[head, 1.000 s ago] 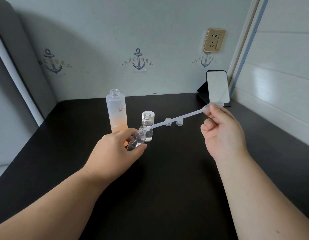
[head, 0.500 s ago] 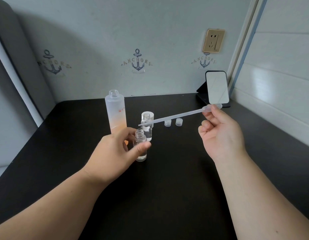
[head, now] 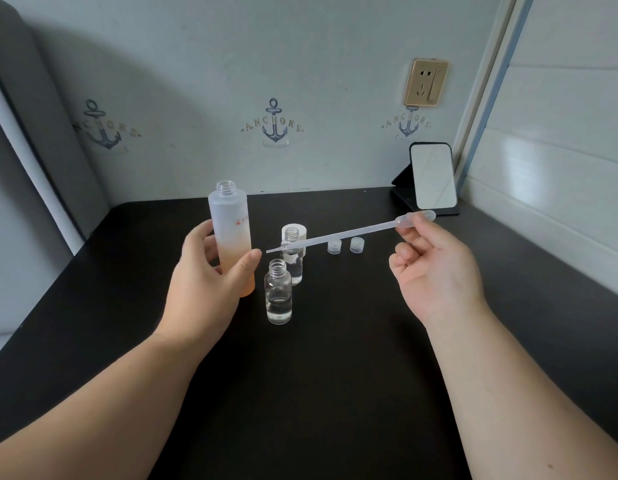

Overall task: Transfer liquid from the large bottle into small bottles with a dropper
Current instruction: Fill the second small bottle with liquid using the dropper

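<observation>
Head view: dropper (head: 349, 233) lies near-level, tip seemingly toward large bottle (head: 231, 233).

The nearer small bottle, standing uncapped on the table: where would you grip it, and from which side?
Grip the nearer small bottle round its straight body, below the threaded neck, coming in level from the front. It stands upright and open with liquid in the bottom, so a side grip probably keeps it from tipping. The large bottle, held by the left hand, crowds its left; the other small bottle stands close behind.
</observation>
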